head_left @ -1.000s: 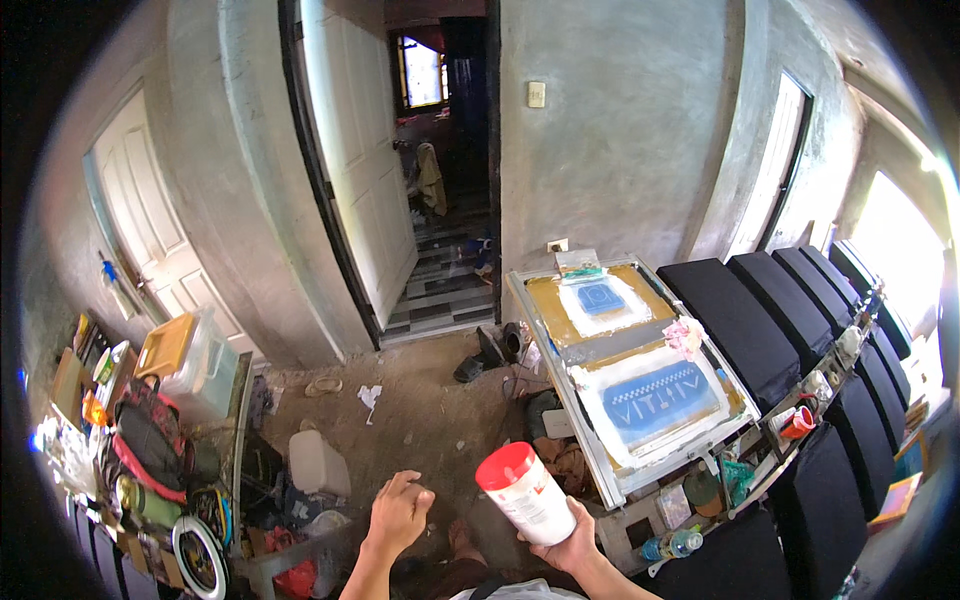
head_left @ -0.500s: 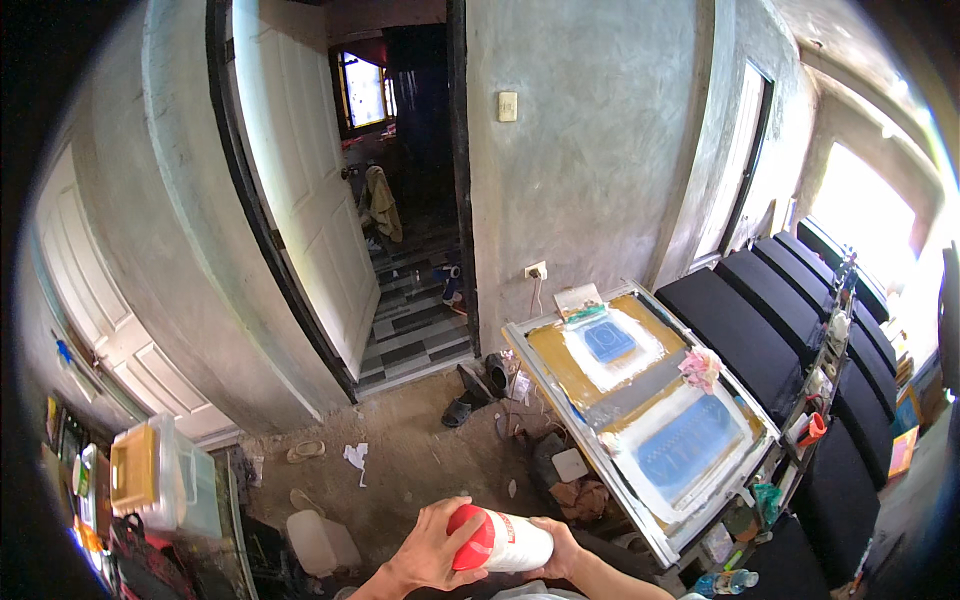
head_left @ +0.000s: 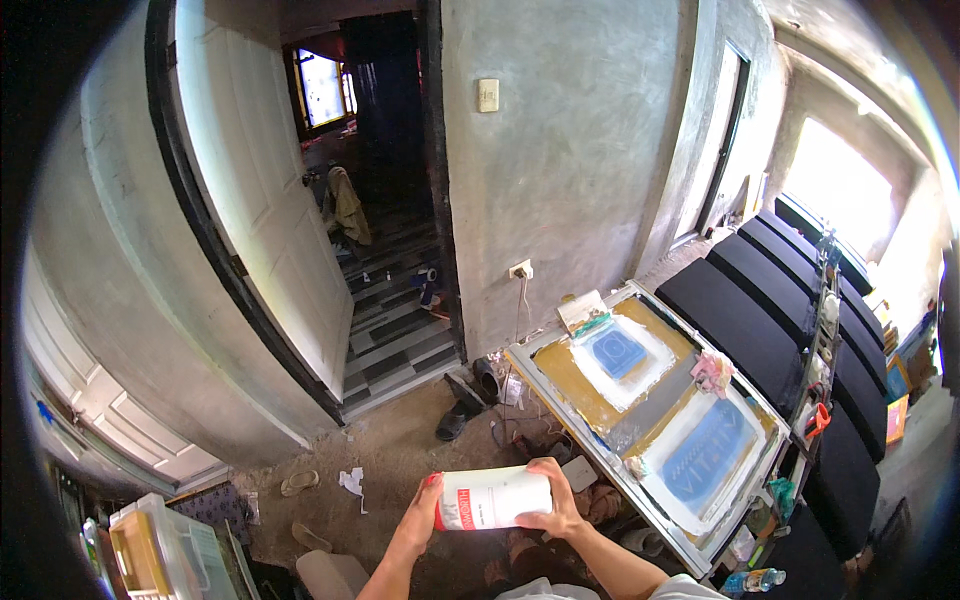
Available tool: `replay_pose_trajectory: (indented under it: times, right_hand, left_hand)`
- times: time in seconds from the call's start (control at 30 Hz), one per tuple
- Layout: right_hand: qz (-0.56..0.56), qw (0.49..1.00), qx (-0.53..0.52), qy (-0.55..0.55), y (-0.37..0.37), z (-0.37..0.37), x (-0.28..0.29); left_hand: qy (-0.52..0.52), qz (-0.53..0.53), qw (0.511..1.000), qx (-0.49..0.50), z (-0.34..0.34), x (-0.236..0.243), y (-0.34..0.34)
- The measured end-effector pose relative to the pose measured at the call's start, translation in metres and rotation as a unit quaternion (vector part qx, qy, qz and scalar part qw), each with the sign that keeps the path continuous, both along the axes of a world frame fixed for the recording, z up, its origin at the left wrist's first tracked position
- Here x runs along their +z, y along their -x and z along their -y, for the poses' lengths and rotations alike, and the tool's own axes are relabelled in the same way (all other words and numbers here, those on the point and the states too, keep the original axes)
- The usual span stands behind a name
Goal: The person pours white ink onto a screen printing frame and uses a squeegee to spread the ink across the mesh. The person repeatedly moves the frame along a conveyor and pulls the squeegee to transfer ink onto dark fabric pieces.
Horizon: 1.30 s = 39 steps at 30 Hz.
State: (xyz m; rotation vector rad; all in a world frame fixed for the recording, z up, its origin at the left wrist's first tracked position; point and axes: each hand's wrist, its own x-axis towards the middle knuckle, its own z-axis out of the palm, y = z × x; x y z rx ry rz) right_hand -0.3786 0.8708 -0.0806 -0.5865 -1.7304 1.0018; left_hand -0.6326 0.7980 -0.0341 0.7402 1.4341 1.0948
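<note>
A white cylindrical container [head_left: 497, 499] with red and grey print lies sideways between my two hands, above the dirt-coloured floor. My left hand [head_left: 420, 508] is wrapped round its red end. Around the opposite, white end close the fingers and thumb of my right hand [head_left: 556, 505]. The label side is turned up toward me. To the right of my right hand stands a screen printing frame [head_left: 640, 350] with two blue stencil areas edged in white; a crumpled pink cloth [head_left: 713, 372] rests on it.
Black padded platens [head_left: 735, 310] stand in rows at the right. A clear plastic bottle [head_left: 754, 580] sits by the frame's near corner. Plastic boxes [head_left: 185, 550] are stacked at lower left. Dark shoes [head_left: 460, 408] lie near the open white door [head_left: 265, 200].
The container has been turned so its printed label faces me, and it sits higher. My left hand has shifted left round the red end. The view has swung slightly right.
</note>
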Motion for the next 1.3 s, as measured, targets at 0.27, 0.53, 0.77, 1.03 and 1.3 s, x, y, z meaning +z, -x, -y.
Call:
replay_pose_trajectory:
  times: [0.27,0.53,0.77,1.03,1.3]
  right_hand:
    - [-0.275,0.867,0.072,0.410,-0.019,-0.058,-0.007]
    - [-0.296,0.880,0.017,0.371,-0.029,-0.135,0.001]
    - [-0.226,0.928,-0.032,0.295,-0.050,-0.200,0.005]
    - [-0.227,0.931,-0.039,0.283,-0.057,-0.245,0.003]
    - [-0.500,0.810,-0.003,0.307,-0.086,-0.273,0.004]
  left_hand:
    - [-0.352,-0.345,0.815,-0.305,-0.073,0.069,0.016]
    - [-0.444,-0.374,0.723,-0.374,-0.195,0.091,0.003]
    - [-0.215,-0.241,0.878,-0.353,-0.274,0.053,-0.010]
    - [0.099,0.068,0.946,-0.300,-0.325,0.044,-0.005]
    - [0.059,0.352,0.912,-0.203,-0.392,0.055,0.004]
